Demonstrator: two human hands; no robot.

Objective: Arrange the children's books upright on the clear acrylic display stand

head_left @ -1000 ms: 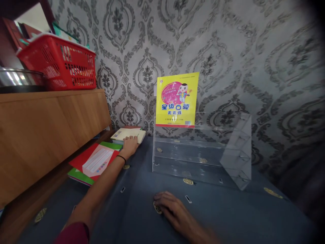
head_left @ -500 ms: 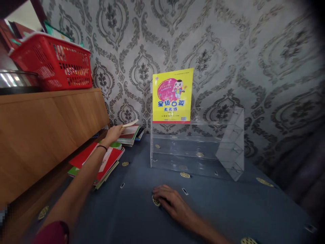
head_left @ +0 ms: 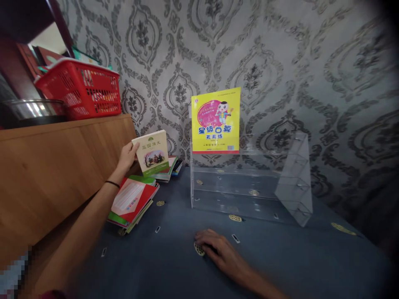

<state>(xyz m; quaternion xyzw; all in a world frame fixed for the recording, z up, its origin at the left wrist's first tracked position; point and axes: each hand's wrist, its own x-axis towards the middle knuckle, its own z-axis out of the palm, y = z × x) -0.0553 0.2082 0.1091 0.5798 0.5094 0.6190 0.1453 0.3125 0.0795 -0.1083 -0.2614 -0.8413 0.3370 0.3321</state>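
My left hand [head_left: 128, 155] grips a cream book [head_left: 152, 153] by its left edge, holding it upright with the front cover towards me. The cover has a small picture of figures and a green band at the bottom. Just below and behind it are a stack of books with a red cover [head_left: 134, 199] and a second stack [head_left: 165, 176] by the wall. My right hand [head_left: 215, 248] rests on the table with its fingers loosely extended and nothing held. Beyond it stands a clear tiered rack [head_left: 237, 182], with a yellow workbook [head_left: 215, 120] upright in its back left.
A wooden cabinet [head_left: 62, 166] borders the table on the left. On top of it are a red plastic basket [head_left: 90, 93] and a metal basin [head_left: 34, 110]. The blue-grey tablecloth [head_left: 156, 265] carries a pineapple print. Patterned wallpaper [head_left: 264, 54] covers the wall behind.
My left hand has lifted the cream book off the back stack and turned its cover to face me. The right hand stays put on the table. The view has shifted slightly.
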